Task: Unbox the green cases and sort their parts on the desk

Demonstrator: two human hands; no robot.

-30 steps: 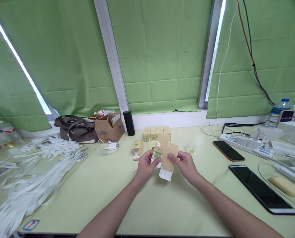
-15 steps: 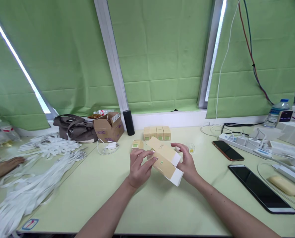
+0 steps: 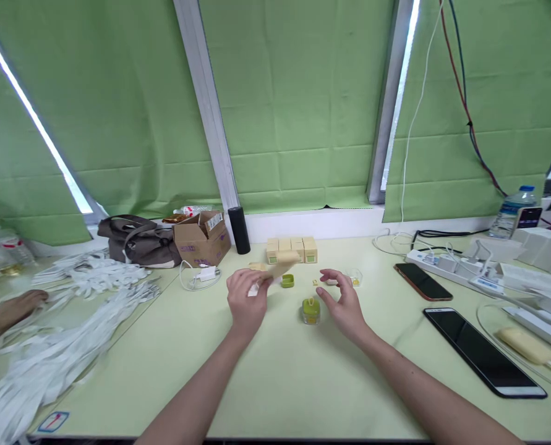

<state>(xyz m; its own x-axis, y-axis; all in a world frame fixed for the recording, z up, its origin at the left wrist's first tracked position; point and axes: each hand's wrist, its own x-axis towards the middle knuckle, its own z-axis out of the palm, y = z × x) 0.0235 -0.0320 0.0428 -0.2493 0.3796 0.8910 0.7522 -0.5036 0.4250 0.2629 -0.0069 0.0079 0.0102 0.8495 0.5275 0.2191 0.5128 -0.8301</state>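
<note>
My left hand (image 3: 247, 303) pinches a beige cardboard carton (image 3: 284, 262), tilted nearly edge-on and blurred by motion. My right hand (image 3: 344, 303) holds nothing, its thumb and fingers apart. Just left of its thumb stands a small clear container with a green top (image 3: 311, 312) and a pale loop on it. Farther back lie a small green square cup (image 3: 287, 281) and a tiny yellow piece (image 3: 315, 282). A clear plastic piece (image 3: 356, 278) with something yellow in it sits behind my right fingers. Another beige box (image 3: 257, 266) is mostly hidden behind my left hand.
Several small beige boxes (image 3: 310, 250) stand in a row near the wall. At right are two phones (image 3: 483, 352), a power strip (image 3: 442, 266) and cables. White straps (image 3: 71, 346) cover the left side, where another person's hand (image 3: 18, 309) rests. A cardboard box (image 3: 203, 241) stands behind.
My left hand has swung the carton up and left, turning it edge-on. My right hand has let go of it. The green-topped container and green cup now show on the table.
</note>
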